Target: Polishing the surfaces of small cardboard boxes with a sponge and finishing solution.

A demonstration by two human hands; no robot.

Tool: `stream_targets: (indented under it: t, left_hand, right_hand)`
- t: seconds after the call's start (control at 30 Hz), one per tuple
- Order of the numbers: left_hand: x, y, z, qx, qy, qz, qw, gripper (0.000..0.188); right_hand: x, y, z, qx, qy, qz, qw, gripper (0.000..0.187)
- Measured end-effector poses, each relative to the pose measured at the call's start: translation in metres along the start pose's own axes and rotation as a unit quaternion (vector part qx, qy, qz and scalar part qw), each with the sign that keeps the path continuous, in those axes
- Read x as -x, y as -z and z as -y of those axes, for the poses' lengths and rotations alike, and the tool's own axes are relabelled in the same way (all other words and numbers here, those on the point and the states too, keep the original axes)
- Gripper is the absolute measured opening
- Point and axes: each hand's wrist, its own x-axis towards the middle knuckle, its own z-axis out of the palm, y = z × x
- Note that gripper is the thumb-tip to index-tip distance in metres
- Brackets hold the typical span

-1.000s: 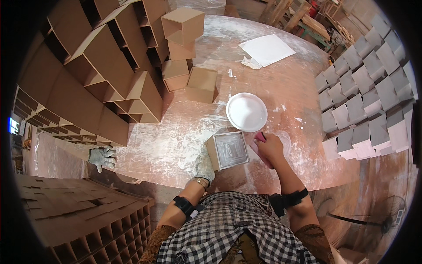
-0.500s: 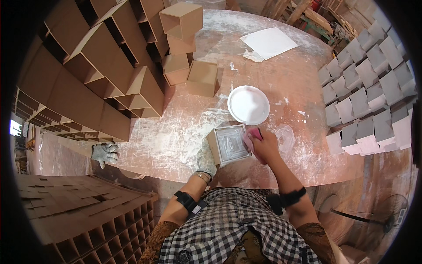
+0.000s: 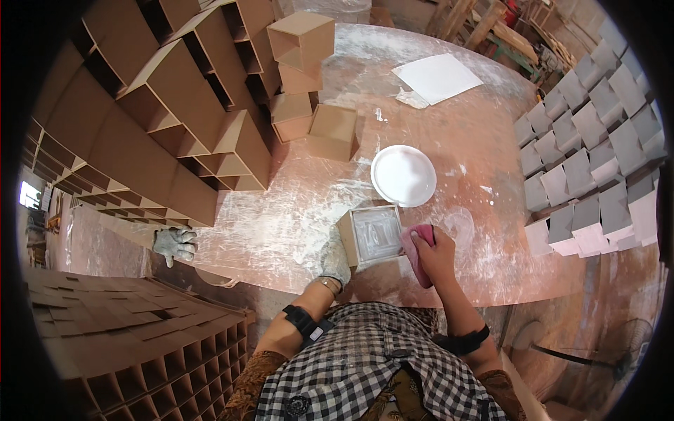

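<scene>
A small brown box [image 3: 347, 240], its inside smeared with white, sits near the table's front edge with its opening facing up toward me. My left hand [image 3: 333, 259], in a whitish work glove, is closed against the left side of this box; some of its fingers are hidden. Just right of the box, my bare right hand [image 3: 439, 258] grips a folded pink cloth [image 3: 419, 261], whose edge comes close to the box's right rim. Beyond the box stands a round white dish [image 3: 403, 175] with white matter in it.
Plain brown boxes [image 3: 189, 98] are stacked high on the left, with a few loose ones [image 3: 333, 130] beside them. Grey-white boxes [image 3: 590, 151] fill the right side. A white sheet [image 3: 439, 78] lies at the back, a grey glove [image 3: 175, 243] at the table's left edge.
My right hand has drawn the pink cloth slightly right and toward me, off the box's right rim. My left hand stays on the box. The whole view has shifted slightly.
</scene>
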Motion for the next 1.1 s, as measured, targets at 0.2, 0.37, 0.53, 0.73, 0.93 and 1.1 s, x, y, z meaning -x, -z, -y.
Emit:
stream_targets:
  t: [0.2, 0.37, 0.53, 0.73, 0.93, 1.1]
  left_hand:
    - [0.008, 0.009, -0.002, -0.201, -0.123, 0.012, 0.972, 0.054]
    - [0.034, 0.013, -0.022, -0.161, -0.064, 0.057, 0.983, 0.05]
    - [0.069, 0.035, -0.029, -0.299, -0.043, 0.115, 0.947, 0.046]
    - [0.088, 0.05, -0.029, -0.481, -0.049, 0.183, 0.856, 0.043]
    - [0.09, 0.052, -0.034, -0.587, -0.047, 0.21, 0.781, 0.041]
    - [0.089, 0.051, -0.031, -0.587, -0.091, 0.196, 0.78, 0.033]
  right_hand:
    - [-0.045, -0.027, 0.025, 0.17, -0.04, 0.048, 0.984, 0.031]
    - [-0.053, -0.04, 0.04, 0.242, -0.046, 0.077, 0.966, 0.034]
    - [-0.044, -0.05, 0.049, 0.229, -0.03, 0.083, 0.969, 0.034]
    - [-0.057, -0.078, 0.013, 0.052, -0.092, 0.021, 0.994, 0.035]
    - [-0.043, -0.094, 0.04, -0.13, -0.086, 0.112, 0.981, 0.018]
    - [-0.06, -0.077, 0.035, -0.262, -0.106, 0.276, 0.919, 0.014]
